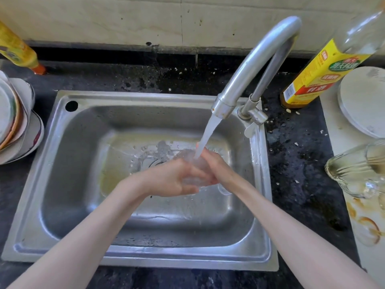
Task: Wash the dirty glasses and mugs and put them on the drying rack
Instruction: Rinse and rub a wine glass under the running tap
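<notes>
A clear glass (194, 166) is held over the steel sink (62, 155) under the running stream from the tap (260, 57). My left hand (173, 180) grips the glass from the left, fingers curled round it. My right hand (216, 167) holds it from the right, with the water falling on the glass and fingers. Most of the glass is hidden between the hands. More clear glasses (358, 167) lie on their sides on the mat (337, 130) at the right edge.
Stacked bowls and plates (14, 122) stand left of the sink. A yellow bottle (18, 51) leans at the back left. A yellow-labelled bottle (318, 69) and a white plate (364, 101) sit at the right. The dark counter is wet and crumb-strewn.
</notes>
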Demonstrator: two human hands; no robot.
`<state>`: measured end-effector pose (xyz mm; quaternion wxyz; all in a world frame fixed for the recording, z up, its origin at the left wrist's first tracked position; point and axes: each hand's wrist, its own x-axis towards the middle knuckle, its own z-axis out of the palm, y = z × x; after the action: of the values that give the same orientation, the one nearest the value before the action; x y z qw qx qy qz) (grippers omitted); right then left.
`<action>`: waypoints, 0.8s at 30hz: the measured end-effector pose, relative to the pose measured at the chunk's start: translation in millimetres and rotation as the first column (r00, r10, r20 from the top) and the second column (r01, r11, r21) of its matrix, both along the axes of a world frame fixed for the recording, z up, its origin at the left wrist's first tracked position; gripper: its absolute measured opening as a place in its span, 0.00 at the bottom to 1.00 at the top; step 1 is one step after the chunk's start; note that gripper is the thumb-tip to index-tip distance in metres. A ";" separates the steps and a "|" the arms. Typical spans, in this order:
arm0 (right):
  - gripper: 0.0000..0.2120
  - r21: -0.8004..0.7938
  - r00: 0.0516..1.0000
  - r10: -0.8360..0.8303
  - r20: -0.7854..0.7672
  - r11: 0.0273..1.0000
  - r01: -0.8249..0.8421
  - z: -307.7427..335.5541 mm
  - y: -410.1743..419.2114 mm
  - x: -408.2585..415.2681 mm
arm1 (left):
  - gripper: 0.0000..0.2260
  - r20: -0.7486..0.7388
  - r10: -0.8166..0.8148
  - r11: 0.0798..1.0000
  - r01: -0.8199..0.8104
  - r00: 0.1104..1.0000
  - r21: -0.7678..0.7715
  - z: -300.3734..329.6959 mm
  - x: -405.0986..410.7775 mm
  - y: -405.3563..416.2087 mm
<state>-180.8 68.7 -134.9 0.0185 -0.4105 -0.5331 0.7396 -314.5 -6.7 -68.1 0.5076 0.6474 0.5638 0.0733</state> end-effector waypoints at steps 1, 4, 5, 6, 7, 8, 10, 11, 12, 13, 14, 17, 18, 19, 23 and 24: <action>0.32 -0.059 0.997 0.071 0.032 0.996 -0.069 2.0 0.6 -2.1 | 0.16 -0.047 -0.084 0.996 0.085 0.995 0.010 1.9 0.5 0.6; 0.34 -0.185 0.978 0.209 0.029 0.962 -0.200 7.6 3.8 -1.8 | 0.07 -0.119 -0.140 0.990 0.141 0.983 0.006 4.9 1.9 2.9; 0.33 -0.199 0.974 0.226 -0.006 0.954 -0.223 8.7 6.1 -0.3 | 0.06 -0.154 -0.115 0.993 0.119 0.981 0.021 4.7 1.5 2.7; 0.32 -0.195 0.972 0.224 -0.067 0.953 -0.233 9.5 7.8 1.8 | 0.06 -0.175 -0.061 0.996 0.071 0.983 0.050 4.2 0.9 2.2; 0.30 -0.181 0.973 0.192 -0.129 0.960 -0.213 11.7 7.8 3.6 | 0.05 -0.173 0.028 0.996 -0.013 0.985 0.090 3.2 0.5 1.6; 0.27 -0.156 0.977 0.140 -0.161 0.974 -0.166 10.3 6.4 3.5 | 0.03 -0.143 0.153 0.981 -0.132 0.978 0.142 1.8 0.8 0.6; 0.18 -0.064 0.983 0.053 -0.174 0.996 -0.065 13.4 -0.8 2.8 | 0.06 -0.064 0.426 0.885 -0.401 0.902 0.234 -3.5 2.9 -0.9; 0.14 -0.012 0.987 0.016 -0.161 1.000 -0.018 13.8 -4.9 1.9 | 0.06 -0.044 0.501 0.842 -0.476 0.864 0.253 -7.2 2.7 -1.1; 0.11 0.013 0.990 -0.017 -0.142 1.000 0.019 14.0 -7.6 1.6 | 0.06 -0.032 0.521 0.831 -0.499 0.853 0.246 -8.4 2.1 -0.9; 0.12 0.021 0.993 -0.038 -0.110 0.999 0.041 15.1 -8.7 0.6 | 0.05 -0.004 0.484 0.854 -0.471 0.875 0.219 -7.8 0.4 -0.7; 0.17 0.008 0.995 -0.050 -0.081 0.999 0.050 12.8 -7.3 0.2 | 0.03 0.037 0.398 0.899 -0.398 0.916 0.180 -5.6 -2.2 -0.3; 0.38 -0.178 0.999 -0.042 -0.019 0.983 0.038 19.5 -0.3 -2.1 | 0.05 -0.001 0.098 0.982 -0.096 0.995 0.165 2.5 -7.9 0.7; 0.40 -0.229 0.998 -0.035 -0.044 0.973 0.024 23.9 1.3 -3.6 | 0.05 -0.056 0.067 0.985 -0.056 0.996 0.165 3.7 -10.0 1.8; 0.40 -0.233 0.998 -0.027 -0.059 0.972 0.012 25.8 1.8 -4.5 | 0.04 -0.097 0.081 0.985 -0.065 0.992 0.157 4.2 -11.6 2.6; 0.26 0.048 0.996 0.003 -0.094 0.999 0.001 7.6 -4.4 1.0 | 0.11 -0.080 0.397 0.899 -0.370 0.914 0.236 1.6 -6.1 4.6; 0.20 0.095 0.996 -0.023 -0.087 0.995 0.031 4.1 -7.5 0.9 | 0.13 -0.068 0.477 0.855 -0.445 0.876 0.268 -1.0 -3.6 5.2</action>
<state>-179.9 61.3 -130.8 0.0709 -0.3842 -0.5612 0.7297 -318.1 -1.5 -69.1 0.3529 0.5540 0.7216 0.2186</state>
